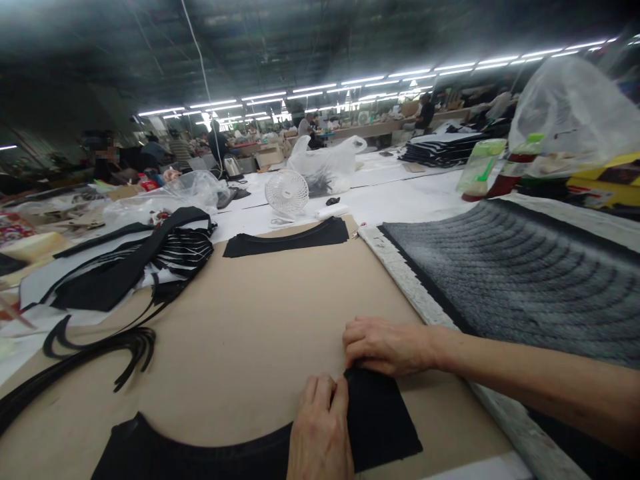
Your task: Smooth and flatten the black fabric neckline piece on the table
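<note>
A black cut fabric piece with a curved upper edge lies at the near edge of a brown cardboard sheet. My left hand rests on it from below, fingers together and pressed flat on the cloth. My right hand reaches in from the right, fingers curled down onto the piece's top corner, pinching its edge. A second black fabric piece lies at the far end of the cardboard.
A stack of grey-black fabric layers fills the right side. Black strips and striped cloth lie at left. A small white fan, plastic bags and bottles stand beyond. Other people work at far tables.
</note>
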The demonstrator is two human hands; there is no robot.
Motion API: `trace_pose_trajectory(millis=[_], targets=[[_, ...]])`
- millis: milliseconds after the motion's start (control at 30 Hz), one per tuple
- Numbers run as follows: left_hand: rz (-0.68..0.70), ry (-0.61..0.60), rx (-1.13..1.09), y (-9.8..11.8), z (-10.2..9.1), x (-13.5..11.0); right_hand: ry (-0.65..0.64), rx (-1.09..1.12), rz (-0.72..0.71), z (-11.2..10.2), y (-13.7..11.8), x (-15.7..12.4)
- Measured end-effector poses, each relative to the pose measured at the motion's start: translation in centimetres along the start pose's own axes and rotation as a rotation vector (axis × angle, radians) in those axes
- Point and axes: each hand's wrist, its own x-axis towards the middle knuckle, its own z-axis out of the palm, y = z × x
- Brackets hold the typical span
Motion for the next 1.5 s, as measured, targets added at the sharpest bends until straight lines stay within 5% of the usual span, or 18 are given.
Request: trace_pose_trajectory(millis=[767,1133,1500], targets=[[0.033,0.102,0.242,0.7,0.9,0.2,0.080,-0.212,0.033,0.7,-0.5,-1.9],[-0.039,-0.040,0.176,1.4,-0.4,1.6,0.103,-0.191,0.020,1.0,-0.1,-2.6],[0.075,0.103,0.308,1.0,1.1,1.0,0.115,-0.155,0.017,1.3,0.1,-2.9]])
